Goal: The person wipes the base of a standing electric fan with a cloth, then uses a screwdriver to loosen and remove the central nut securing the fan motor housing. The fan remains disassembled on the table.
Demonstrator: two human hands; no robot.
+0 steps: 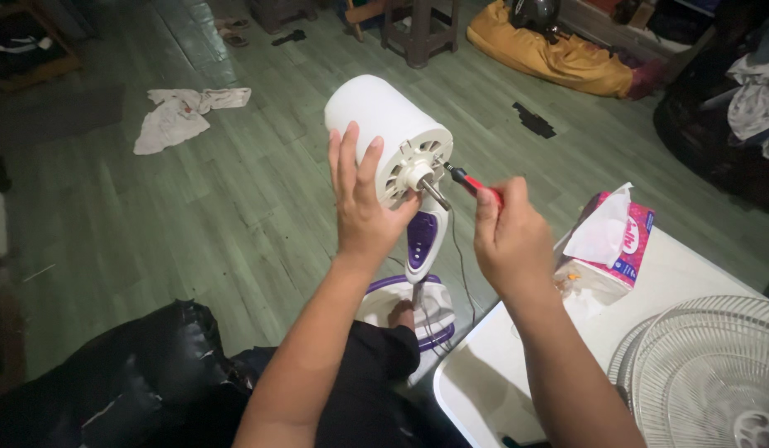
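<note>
My left hand [361, 199] grips the white cylindrical motor housing [380, 116] of a standing fan, fingers spread over its side. The housing's front face [418, 162] with its metal shaft points right. My right hand [507, 241] holds a red-handled screwdriver [476, 184], whose dark tip touches the front face beside the shaft. Below, the fan's white and purple stem [423, 236] runs down to its round base [418, 311] on the floor, where a foot rests.
A white table [501, 373] at lower right carries a tissue box [613, 245] and wire fan grilles [708, 373]. A white cloth [181, 112] lies on the green plank floor. A yellow cushion [550, 54] and wooden stool [422, 29] stand behind.
</note>
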